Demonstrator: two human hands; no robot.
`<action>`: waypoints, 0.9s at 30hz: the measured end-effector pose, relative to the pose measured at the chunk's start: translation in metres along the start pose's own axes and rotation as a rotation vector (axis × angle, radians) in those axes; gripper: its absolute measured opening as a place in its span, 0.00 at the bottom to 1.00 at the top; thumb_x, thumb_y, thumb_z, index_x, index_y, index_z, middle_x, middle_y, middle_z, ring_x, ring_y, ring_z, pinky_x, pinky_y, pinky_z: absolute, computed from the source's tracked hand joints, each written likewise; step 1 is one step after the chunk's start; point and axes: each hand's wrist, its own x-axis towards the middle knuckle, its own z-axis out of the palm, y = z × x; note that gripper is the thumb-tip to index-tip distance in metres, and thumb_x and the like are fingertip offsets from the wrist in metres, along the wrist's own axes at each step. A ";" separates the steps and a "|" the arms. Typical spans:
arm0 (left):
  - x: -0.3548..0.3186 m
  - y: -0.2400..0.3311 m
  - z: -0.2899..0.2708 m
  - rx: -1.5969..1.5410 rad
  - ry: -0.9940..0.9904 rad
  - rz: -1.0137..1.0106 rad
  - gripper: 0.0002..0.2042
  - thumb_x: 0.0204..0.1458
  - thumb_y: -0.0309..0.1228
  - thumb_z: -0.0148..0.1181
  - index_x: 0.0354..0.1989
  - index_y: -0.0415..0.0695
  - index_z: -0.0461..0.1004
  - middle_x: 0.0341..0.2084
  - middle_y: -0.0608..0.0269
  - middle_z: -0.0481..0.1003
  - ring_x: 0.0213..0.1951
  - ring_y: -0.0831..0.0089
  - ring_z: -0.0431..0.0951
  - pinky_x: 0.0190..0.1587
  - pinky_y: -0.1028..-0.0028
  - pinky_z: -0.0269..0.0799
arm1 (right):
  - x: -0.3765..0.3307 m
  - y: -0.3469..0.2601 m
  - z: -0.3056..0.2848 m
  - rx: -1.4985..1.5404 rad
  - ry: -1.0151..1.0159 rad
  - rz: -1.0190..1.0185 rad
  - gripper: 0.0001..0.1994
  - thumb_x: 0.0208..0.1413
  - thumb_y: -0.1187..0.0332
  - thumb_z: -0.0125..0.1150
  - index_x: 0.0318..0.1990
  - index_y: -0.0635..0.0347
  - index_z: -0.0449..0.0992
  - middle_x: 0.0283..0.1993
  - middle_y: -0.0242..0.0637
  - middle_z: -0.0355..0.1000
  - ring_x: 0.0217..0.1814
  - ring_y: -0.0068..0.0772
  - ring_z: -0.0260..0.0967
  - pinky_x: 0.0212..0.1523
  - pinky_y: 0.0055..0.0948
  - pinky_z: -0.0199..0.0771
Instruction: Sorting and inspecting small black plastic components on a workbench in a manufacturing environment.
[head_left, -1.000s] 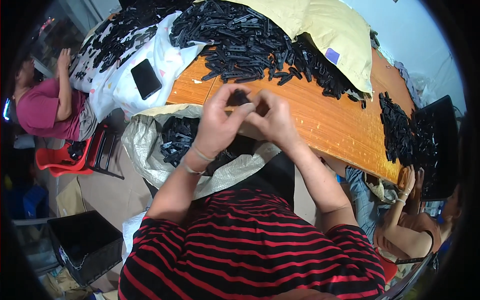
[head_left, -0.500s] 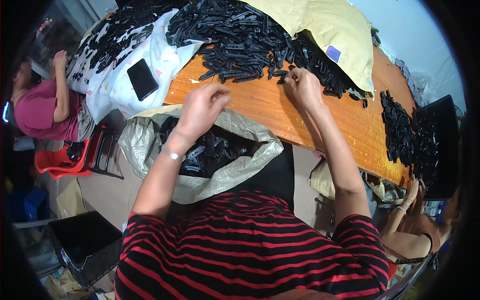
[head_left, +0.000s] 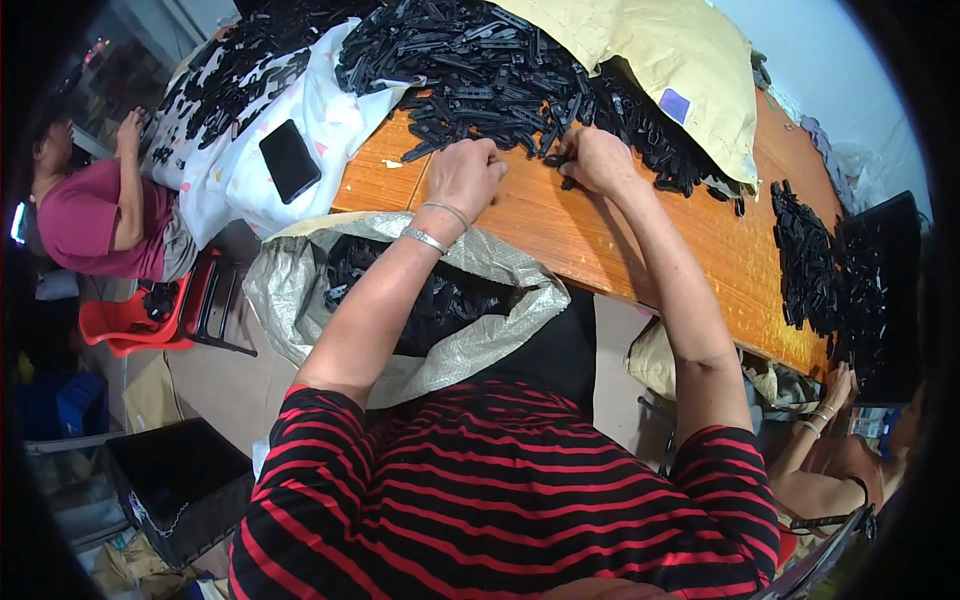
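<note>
black clip [head_left: 556,160] on table [head_left: 522,215], just left of right hand [head_left: 598,160], the nearer one; long axis unclear. right fingers bent narrow, grip unclear; left hand [head_left: 466,180] curled, contents hidden.

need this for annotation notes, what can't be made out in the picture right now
All in the head view:
Left hand: its own back hides whether it holds anything.
Right hand: it hides whether it grips the black piece at its fingertips.
Pale sack: the left forearm covers part of the contents.
Black heap: the yellow bag, itself cut off by the top edge, hides some.
</note>
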 end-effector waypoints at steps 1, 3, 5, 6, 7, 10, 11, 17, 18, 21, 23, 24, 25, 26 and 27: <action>-0.002 0.000 0.002 0.012 0.024 0.038 0.08 0.45 0.33 0.65 0.28 0.42 0.77 0.27 0.52 0.77 0.34 0.55 0.77 0.36 0.62 0.72 | -0.002 0.001 0.000 -0.002 -0.019 -0.027 0.10 0.44 0.68 0.68 0.35 0.57 0.78 0.32 0.42 0.77 0.40 0.44 0.75 0.41 0.39 0.73; -0.005 -0.001 0.009 -0.016 0.035 0.028 0.08 0.44 0.32 0.67 0.29 0.41 0.76 0.27 0.53 0.77 0.33 0.56 0.77 0.36 0.63 0.72 | -0.006 -0.003 -0.002 -0.007 -0.038 -0.057 0.10 0.44 0.68 0.68 0.35 0.58 0.78 0.32 0.42 0.77 0.39 0.44 0.75 0.41 0.40 0.73; -0.009 -0.003 0.014 -0.044 0.046 0.019 0.09 0.42 0.30 0.68 0.29 0.40 0.76 0.26 0.54 0.76 0.33 0.56 0.77 0.36 0.63 0.72 | -0.012 -0.008 -0.003 -0.073 -0.028 -0.068 0.12 0.44 0.67 0.68 0.36 0.60 0.77 0.31 0.45 0.77 0.39 0.46 0.75 0.40 0.41 0.72; -0.011 -0.004 0.016 -0.069 0.090 0.006 0.10 0.42 0.30 0.68 0.30 0.39 0.75 0.27 0.54 0.76 0.33 0.57 0.77 0.36 0.63 0.72 | -0.016 -0.011 -0.004 -0.076 -0.027 -0.068 0.12 0.44 0.67 0.68 0.36 0.60 0.77 0.31 0.45 0.77 0.39 0.46 0.75 0.40 0.41 0.72; -0.013 -0.005 0.019 -0.094 0.135 -0.007 0.12 0.41 0.30 0.69 0.31 0.39 0.75 0.29 0.54 0.76 0.33 0.57 0.77 0.36 0.64 0.72 | -0.020 -0.014 -0.005 -0.033 0.056 -0.101 0.12 0.45 0.68 0.68 0.37 0.61 0.76 0.31 0.47 0.76 0.38 0.47 0.75 0.39 0.41 0.72; -0.019 -0.003 0.013 0.012 0.029 -0.016 0.13 0.41 0.31 0.69 0.32 0.39 0.73 0.30 0.54 0.75 0.34 0.56 0.76 0.36 0.63 0.72 | -0.037 -0.026 -0.014 0.103 0.096 -0.132 0.12 0.46 0.70 0.66 0.38 0.63 0.74 0.31 0.50 0.76 0.37 0.50 0.75 0.37 0.42 0.72; -0.020 -0.001 0.012 0.012 0.030 -0.016 0.13 0.41 0.31 0.69 0.32 0.39 0.73 0.30 0.54 0.75 0.34 0.56 0.76 0.36 0.63 0.72 | -0.043 -0.029 -0.017 0.195 0.055 -0.129 0.12 0.47 0.71 0.65 0.39 0.64 0.74 0.31 0.51 0.75 0.36 0.52 0.74 0.36 0.42 0.72; -0.031 0.006 0.007 0.060 0.032 0.083 0.12 0.41 0.31 0.69 0.29 0.39 0.71 0.29 0.54 0.73 0.35 0.55 0.75 0.36 0.61 0.71 | -0.074 -0.035 0.008 0.279 0.114 -0.197 0.13 0.50 0.64 0.63 0.39 0.62 0.73 0.31 0.52 0.75 0.35 0.56 0.74 0.37 0.46 0.73; -0.034 0.004 0.006 0.046 0.051 0.145 0.12 0.41 0.30 0.69 0.28 0.39 0.71 0.29 0.54 0.73 0.35 0.55 0.75 0.37 0.61 0.71 | -0.076 -0.036 0.013 0.213 0.124 -0.244 0.11 0.51 0.66 0.60 0.37 0.65 0.72 0.28 0.53 0.75 0.33 0.56 0.74 0.34 0.46 0.73; -0.038 0.000 0.000 0.031 0.016 0.206 0.11 0.41 0.28 0.68 0.29 0.39 0.71 0.30 0.52 0.73 0.38 0.54 0.74 0.39 0.61 0.71 | -0.079 -0.041 0.021 0.070 0.133 -0.215 0.11 0.51 0.67 0.58 0.35 0.66 0.70 0.24 0.54 0.74 0.30 0.55 0.74 0.32 0.46 0.74; -0.039 0.000 -0.003 0.030 -0.036 0.204 0.11 0.40 0.26 0.68 0.30 0.39 0.71 0.32 0.51 0.73 0.40 0.53 0.73 0.42 0.60 0.71 | -0.077 -0.040 0.023 0.041 0.165 -0.243 0.09 0.52 0.68 0.56 0.34 0.66 0.69 0.22 0.53 0.73 0.27 0.55 0.74 0.29 0.46 0.74; -0.038 0.000 -0.004 0.016 -0.051 0.209 0.11 0.41 0.26 0.67 0.29 0.39 0.71 0.32 0.52 0.73 0.40 0.53 0.73 0.41 0.60 0.71 | -0.075 -0.039 0.025 0.029 0.154 -0.201 0.09 0.53 0.68 0.55 0.35 0.66 0.69 0.22 0.53 0.73 0.28 0.55 0.74 0.30 0.47 0.73; -0.039 0.001 -0.005 0.002 -0.065 0.215 0.10 0.41 0.26 0.67 0.29 0.39 0.71 0.31 0.52 0.73 0.40 0.53 0.73 0.41 0.60 0.71 | -0.074 -0.038 0.026 0.017 0.143 -0.160 0.09 0.54 0.68 0.54 0.35 0.66 0.69 0.23 0.54 0.73 0.28 0.55 0.74 0.31 0.48 0.73; -0.039 0.001 -0.005 0.001 -0.065 0.213 0.10 0.41 0.26 0.67 0.29 0.39 0.71 0.31 0.52 0.73 0.40 0.53 0.73 0.41 0.60 0.71 | -0.073 -0.038 0.026 0.017 0.141 -0.161 0.09 0.54 0.68 0.54 0.35 0.66 0.69 0.23 0.54 0.73 0.28 0.55 0.74 0.31 0.48 0.73; -0.041 0.001 -0.005 0.030 -0.035 0.229 0.09 0.42 0.27 0.67 0.28 0.40 0.71 0.30 0.53 0.73 0.38 0.54 0.74 0.40 0.61 0.70 | -0.072 -0.037 0.026 0.023 0.120 -0.127 0.10 0.54 0.67 0.54 0.39 0.65 0.70 0.25 0.54 0.73 0.30 0.56 0.74 0.33 0.48 0.73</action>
